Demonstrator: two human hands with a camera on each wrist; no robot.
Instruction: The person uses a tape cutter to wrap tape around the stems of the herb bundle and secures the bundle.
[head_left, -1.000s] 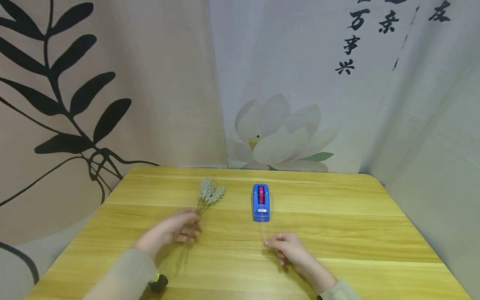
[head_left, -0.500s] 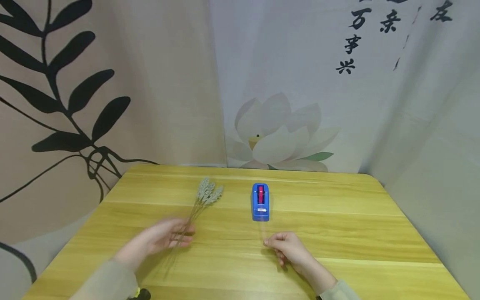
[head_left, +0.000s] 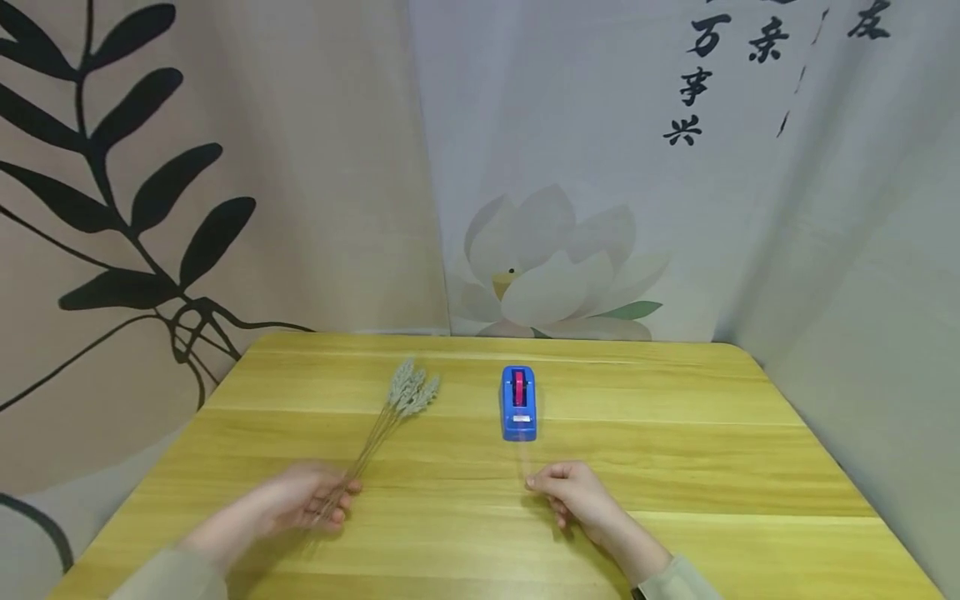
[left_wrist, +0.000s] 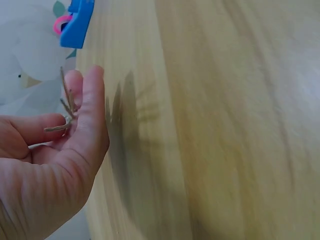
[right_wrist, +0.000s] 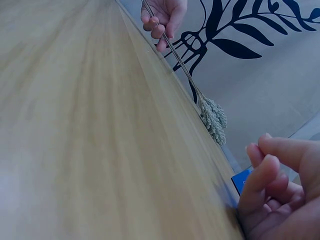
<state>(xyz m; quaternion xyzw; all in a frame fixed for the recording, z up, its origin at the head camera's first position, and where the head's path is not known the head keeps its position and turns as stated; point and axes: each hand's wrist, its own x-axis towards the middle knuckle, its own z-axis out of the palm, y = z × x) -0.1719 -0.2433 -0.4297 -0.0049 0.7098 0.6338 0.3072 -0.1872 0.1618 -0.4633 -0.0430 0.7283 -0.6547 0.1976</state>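
My left hand (head_left: 307, 497) grips a bunch of dried flowers (head_left: 411, 392) by the lower stems, the pale grey-green heads slanting up and away to the right. In the left wrist view the cut stem ends (left_wrist: 66, 112) poke out between thumb and fingers. At the centre of the table stands a blue tape dispenser (head_left: 519, 429) with a pink-red core. A faint clear strip of tape (head_left: 524, 460) runs from its front to my right hand (head_left: 573, 493), whose thumb and forefinger pinch the end. The right wrist view shows those fingertips (right_wrist: 266, 140) together, the dispenser partly hidden behind.
The light wooden table (head_left: 675, 467) spreads under both hands, its far edge close to a hanging curtain (head_left: 345, 208) printed with dark leaves, a lotus and written characters. Another pale curtain (head_left: 862, 333) hangs along the right side.
My left hand has drawn back toward the near left, sliding down the stems toward their lower ends. The flower heads shifted only slightly. The right hand and the dispenser stay in place.
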